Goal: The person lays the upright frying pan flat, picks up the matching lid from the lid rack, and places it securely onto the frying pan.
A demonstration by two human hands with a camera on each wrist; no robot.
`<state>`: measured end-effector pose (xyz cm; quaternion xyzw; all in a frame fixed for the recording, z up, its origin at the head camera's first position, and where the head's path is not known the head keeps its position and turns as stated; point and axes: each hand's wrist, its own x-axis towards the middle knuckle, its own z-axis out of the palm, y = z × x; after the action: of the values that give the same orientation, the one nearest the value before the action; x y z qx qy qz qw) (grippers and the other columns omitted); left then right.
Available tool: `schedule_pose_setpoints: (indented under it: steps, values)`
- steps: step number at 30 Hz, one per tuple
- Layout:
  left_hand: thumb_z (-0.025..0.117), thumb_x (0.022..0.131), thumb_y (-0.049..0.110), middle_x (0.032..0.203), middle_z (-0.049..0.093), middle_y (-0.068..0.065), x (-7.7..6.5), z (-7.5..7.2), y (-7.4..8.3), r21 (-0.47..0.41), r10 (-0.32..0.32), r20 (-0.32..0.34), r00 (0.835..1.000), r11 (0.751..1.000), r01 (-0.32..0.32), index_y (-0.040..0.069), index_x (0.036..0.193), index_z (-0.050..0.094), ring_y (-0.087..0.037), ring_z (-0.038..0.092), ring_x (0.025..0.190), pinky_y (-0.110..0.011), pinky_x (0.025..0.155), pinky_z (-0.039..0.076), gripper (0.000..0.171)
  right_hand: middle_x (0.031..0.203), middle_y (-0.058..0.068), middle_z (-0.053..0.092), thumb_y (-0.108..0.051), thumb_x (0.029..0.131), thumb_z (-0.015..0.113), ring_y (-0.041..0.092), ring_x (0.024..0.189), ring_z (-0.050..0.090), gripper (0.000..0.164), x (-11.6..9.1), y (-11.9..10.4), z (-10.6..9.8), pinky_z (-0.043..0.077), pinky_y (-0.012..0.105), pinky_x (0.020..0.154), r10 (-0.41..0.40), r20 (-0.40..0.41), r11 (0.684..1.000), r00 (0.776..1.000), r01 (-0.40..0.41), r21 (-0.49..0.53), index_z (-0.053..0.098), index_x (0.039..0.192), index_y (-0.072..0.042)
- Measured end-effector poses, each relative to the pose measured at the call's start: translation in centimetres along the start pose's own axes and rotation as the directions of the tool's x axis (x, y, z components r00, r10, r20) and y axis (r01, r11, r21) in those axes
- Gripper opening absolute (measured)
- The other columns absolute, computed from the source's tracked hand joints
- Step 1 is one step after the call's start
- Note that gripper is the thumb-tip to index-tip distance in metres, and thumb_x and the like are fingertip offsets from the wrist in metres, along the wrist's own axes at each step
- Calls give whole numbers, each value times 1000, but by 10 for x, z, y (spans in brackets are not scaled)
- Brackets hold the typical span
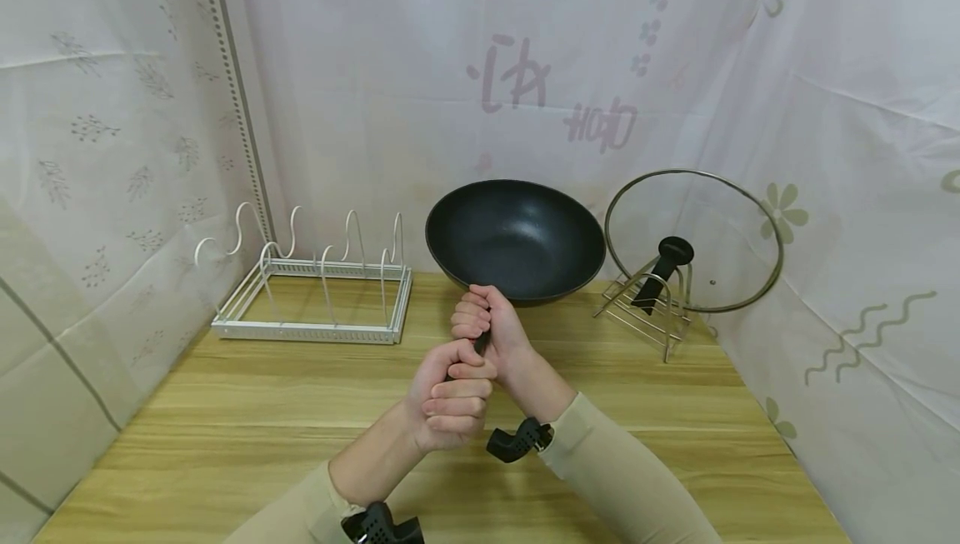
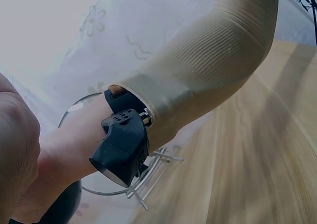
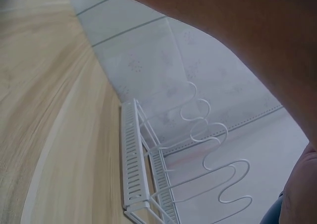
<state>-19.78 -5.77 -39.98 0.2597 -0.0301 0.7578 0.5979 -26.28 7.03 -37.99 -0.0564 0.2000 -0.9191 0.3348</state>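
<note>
A black wok (image 1: 517, 236) is held out toward the back of the table, its dark inside facing up and toward me. Both of my hands are wrapped around its handle (image 1: 482, 342). The right hand (image 1: 495, 326) grips it close to the pan, and the left hand (image 1: 453, 398) grips behind, nearer to me. Fingers cover most of the handle. Whether the wok's base touches the table cannot be seen. In the left wrist view, part of the left hand (image 2: 17, 149) shows at the edge, with a sliver of the wok (image 2: 64, 204) below.
Left of the wok stands a white rack (image 1: 307, 332) with curved wire dividers, seen also in the right wrist view. To the right, a glass lid (image 1: 780, 257) with a black knob leans in a small wire stand (image 1: 667, 336). Patterned curtains hang behind and beside the wooden table (image 1: 637, 427).
</note>
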Motion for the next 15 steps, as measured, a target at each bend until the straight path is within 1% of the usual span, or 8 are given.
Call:
schedule_pose_setpoints:
  steps: [6,15]
  values:
    - [42,105,20,49,25,11,0,-5,0,0,3,-2,1000,1000,-3,24,68,27,-4,26,37,-16,36,20,40,53,-8,44,-28,119,29,6,44,49,55,0,0,-3,40,14,48,6,-16,1000,1000,-6,14,39,66,-20]
    - [41,105,20,50,26,11,-1,-11,0,-3,1,11,1000,1000,-1,24,68,28,-4,27,37,-16,37,21,40,53,-7,44,-26,119,32,7,43,48,53,0,1,-7,40,15,47,-3,-48,1000,999,3,16,38,67,-20]
